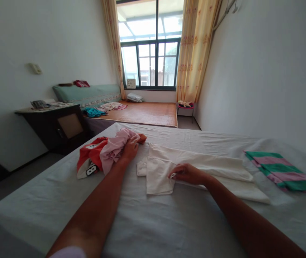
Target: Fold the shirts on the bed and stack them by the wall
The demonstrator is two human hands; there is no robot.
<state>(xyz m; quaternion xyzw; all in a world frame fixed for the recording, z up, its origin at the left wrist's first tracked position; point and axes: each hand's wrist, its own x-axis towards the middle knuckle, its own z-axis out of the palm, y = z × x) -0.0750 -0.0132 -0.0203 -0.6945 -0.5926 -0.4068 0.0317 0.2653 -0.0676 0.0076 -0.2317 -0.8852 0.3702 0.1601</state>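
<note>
white garment (196, 165) lengthwise left–right, r hand (186, 173) pinching edge

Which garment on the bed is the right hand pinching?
The white garment in the middle, pinched at its edge by the right hand. The left hand rests on the pink-and-red clothes pile; the green-and-pink striped cloth lies untouched.

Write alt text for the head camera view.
A person's left hand rests on a pink garment heaped with a red shirt, while the right hand pinches the edge of a folded white cloth on a bed. A green-and-pink striped cloth lies to the right.
</note>
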